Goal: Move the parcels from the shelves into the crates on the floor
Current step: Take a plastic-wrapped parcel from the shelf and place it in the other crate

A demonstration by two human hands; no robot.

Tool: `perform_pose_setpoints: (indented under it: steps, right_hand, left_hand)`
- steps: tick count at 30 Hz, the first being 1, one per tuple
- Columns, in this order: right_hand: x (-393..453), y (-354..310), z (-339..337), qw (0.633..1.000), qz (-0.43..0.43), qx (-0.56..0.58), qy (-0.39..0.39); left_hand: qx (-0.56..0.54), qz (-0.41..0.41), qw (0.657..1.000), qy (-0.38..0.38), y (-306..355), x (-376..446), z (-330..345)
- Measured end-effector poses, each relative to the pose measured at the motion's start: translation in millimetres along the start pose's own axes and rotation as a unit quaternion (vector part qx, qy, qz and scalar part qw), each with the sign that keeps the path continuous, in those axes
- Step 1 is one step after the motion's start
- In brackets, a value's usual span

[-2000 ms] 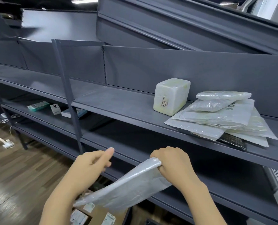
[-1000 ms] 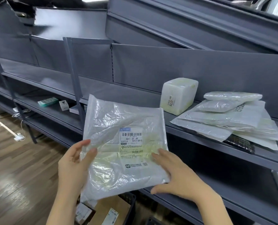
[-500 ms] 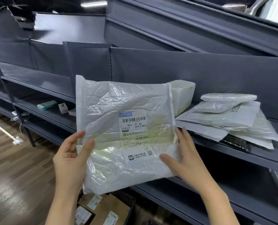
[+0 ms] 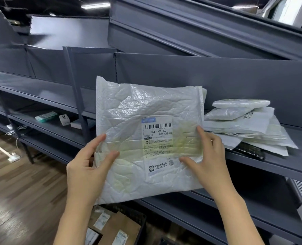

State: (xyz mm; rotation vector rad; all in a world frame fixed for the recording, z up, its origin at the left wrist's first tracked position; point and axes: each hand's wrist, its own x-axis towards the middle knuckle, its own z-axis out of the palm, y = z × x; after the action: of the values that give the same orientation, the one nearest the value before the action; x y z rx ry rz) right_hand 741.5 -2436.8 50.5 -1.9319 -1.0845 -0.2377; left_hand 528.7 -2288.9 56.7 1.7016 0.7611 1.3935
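On the lower shelf's left end lie a few small boxes (image 4: 46, 117). The left hand (image 4: 86, 172) pinches the white parcel (image 4: 146, 138) at its left edge, thumb in front, fingers behind; the right hand (image 4: 208, 161) pinches the right edge likewise — label facing the wearer, probably to read it. Below, a dark crate (image 4: 138, 218) on the wood floor (image 4: 14, 191) already holds parcels. Toward the grey shelf's (image 4: 297, 163) right end, a pile of mailers (image 4: 249, 128) waits.

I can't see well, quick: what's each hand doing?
Left hand: pinching the white parcel.
Right hand: pinching the same parcel's other edge.
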Motion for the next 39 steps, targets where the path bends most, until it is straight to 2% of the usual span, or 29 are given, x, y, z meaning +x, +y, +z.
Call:
perform_pose_setpoints:
  steps: [6,10,16,23,29,34,39]
  right_hand:
    - [1.7,-7.1,-7.9,0.993,-0.041,-0.032,0.110]
    - [0.7,-9.8,-12.0,0.987,-0.048,-0.041,0.146]
    - [-7.9,-5.8,-9.2,0.985,-0.033,-0.061,0.156]
    - [-26.2,7.5,16.9,0.988,0.005,-0.092,0.126]
    - [-65.7,24.1,67.6,0.991,0.066,-0.102,0.052]
    - [-123.2,59.5,127.1,0.982,0.148,-0.109,-0.035]
    - [-207.6,106.4,187.3,0.952,0.260,-0.117,-0.112]
  left_hand:
    - [0.127,0.144,0.980,-0.059,5.4,8.4,7.4]
    - [0.144,0.161,0.975,-0.054,3.1,10.2,14.0]
    - [0.162,0.172,0.970,-0.061,-4.5,9.9,19.6]
    - [0.202,0.126,0.965,-0.107,-27.6,-2.0,15.1]
    - [0.282,0.041,0.946,-0.157,-74.5,-25.6,1.1]
    - [0.340,-0.084,0.909,-0.225,-137.4,-68.1,-8.9]
    - [0.367,-0.200,0.856,-0.306,-216.6,-127.3,-16.1]
